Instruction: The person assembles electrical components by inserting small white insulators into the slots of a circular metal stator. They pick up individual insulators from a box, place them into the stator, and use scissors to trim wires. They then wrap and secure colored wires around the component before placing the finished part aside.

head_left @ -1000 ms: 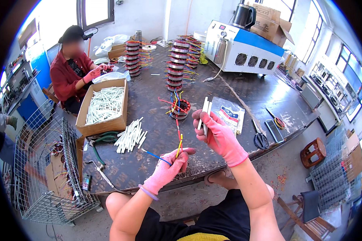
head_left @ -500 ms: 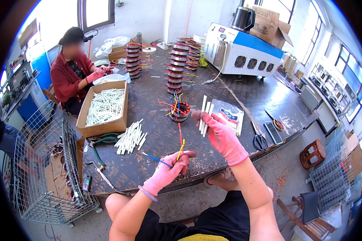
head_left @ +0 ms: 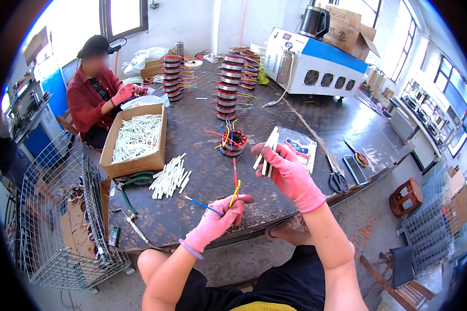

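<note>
We look first for print: a flat red, white and blue label shows through a clear plastic bag (head_left: 298, 146) just beyond the right hand (head_left: 291, 179), and dark characters mark the brown cardboard carton (head_left: 343, 37) on top of the white and blue metal machine (head_left: 312, 67). We see small marks on the machine's front too, too fine to make out at this size.

Our right hand, in a pink knitted glove, is closed lightly, thumb against fingers, around a few slim, smooth white tubes (head_left: 272, 141) that fan out above the tabletop (head_left: 202, 136). Our left hand (head_left: 215, 224), gloved alike, is curled nearly closed on thin coloured wires (head_left: 205, 206): a blue one points left, while a yellow and a red one stand upward. Something dark and wound perhaps sits beneath its fingers, but we see too little of it to be sure.

Ahead of the hands rests a ring-shaped metal coil core (head_left: 233, 149) with reddish windings and loose leads, in front of a tall stack of similar rings (head_left: 227, 85). To our left, a loose pile of white tubes (head_left: 170, 179) lies beside an open cardboard box (head_left: 132, 164) filled with more. Black-handled scissors (head_left: 338, 182) and a phone (head_left: 354, 170) lie to the right.
</note>
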`<act>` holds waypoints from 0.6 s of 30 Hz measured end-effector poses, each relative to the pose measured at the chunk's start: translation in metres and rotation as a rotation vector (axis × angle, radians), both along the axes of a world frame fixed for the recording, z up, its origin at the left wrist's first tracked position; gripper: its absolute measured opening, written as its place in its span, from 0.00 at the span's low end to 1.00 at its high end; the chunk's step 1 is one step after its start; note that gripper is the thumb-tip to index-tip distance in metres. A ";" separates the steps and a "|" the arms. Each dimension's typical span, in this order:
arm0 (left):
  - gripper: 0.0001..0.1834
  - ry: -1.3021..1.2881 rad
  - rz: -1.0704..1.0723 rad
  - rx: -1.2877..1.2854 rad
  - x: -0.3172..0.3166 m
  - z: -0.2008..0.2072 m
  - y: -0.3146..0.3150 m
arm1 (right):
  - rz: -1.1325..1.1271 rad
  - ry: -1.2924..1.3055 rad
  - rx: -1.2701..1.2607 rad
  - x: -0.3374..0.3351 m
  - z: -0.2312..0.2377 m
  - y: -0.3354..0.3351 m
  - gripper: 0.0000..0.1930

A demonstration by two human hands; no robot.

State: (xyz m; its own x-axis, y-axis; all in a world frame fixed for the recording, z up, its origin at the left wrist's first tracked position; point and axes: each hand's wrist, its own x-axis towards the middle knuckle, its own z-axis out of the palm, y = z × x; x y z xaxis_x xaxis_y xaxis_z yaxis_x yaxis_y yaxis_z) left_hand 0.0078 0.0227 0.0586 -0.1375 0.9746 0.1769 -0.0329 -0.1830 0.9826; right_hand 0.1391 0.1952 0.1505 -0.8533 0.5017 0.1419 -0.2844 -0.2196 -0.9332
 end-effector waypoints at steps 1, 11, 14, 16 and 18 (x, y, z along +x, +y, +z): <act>0.20 0.003 -0.008 -0.012 0.000 0.000 0.000 | -0.007 -0.007 0.008 0.000 0.004 -0.001 0.17; 0.18 0.049 -0.008 -0.030 0.003 0.007 -0.001 | 0.008 -0.094 0.260 -0.009 0.045 -0.011 0.16; 0.17 0.050 -0.010 -0.042 0.004 0.007 -0.001 | 0.027 -0.083 0.357 -0.012 0.047 -0.010 0.15; 0.17 0.060 -0.010 -0.046 0.003 0.007 -0.001 | 0.032 -0.122 0.376 -0.013 0.049 -0.011 0.15; 0.16 0.079 -0.012 -0.046 0.003 0.007 -0.001 | 0.040 -0.147 0.392 -0.013 0.049 -0.012 0.15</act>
State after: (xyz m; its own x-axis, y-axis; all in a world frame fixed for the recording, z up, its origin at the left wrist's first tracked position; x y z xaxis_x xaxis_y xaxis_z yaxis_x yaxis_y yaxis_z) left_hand 0.0105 0.0216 0.0652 -0.1135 0.9833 0.1421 0.0429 -0.1381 0.9895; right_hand 0.1256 0.1832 0.1995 -0.8966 0.3996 0.1908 -0.1405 0.1518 -0.9784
